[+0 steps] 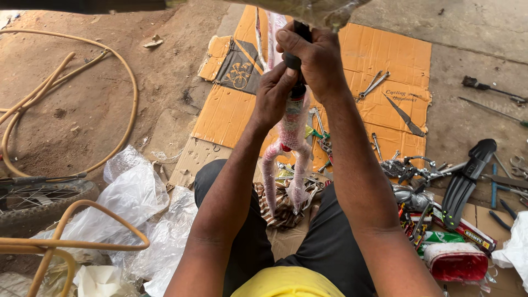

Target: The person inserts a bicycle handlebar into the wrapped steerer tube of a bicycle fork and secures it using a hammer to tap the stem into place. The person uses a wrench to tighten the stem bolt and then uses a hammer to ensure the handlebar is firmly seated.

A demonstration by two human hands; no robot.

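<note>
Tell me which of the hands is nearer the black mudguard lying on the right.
Right hand, gripping the wrapped fork, sits closer to the mudguard; the left hand is just beyond it.

Fork [290,144] held over cardboard [385,60] w/ wrenches [373,85] on it (right side); hose [66,99] left.

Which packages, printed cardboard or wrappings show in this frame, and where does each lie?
Flattened cardboard: on the ground ahead, orange-brown, with a dark printed panel at its left end.
Small boxes: right of the person's knee, red, green and white, among tools.
Clear plastic bags: lower left, crumpled.
Bubble wrap on bicycle fork: pinkish, below both hands.
</note>
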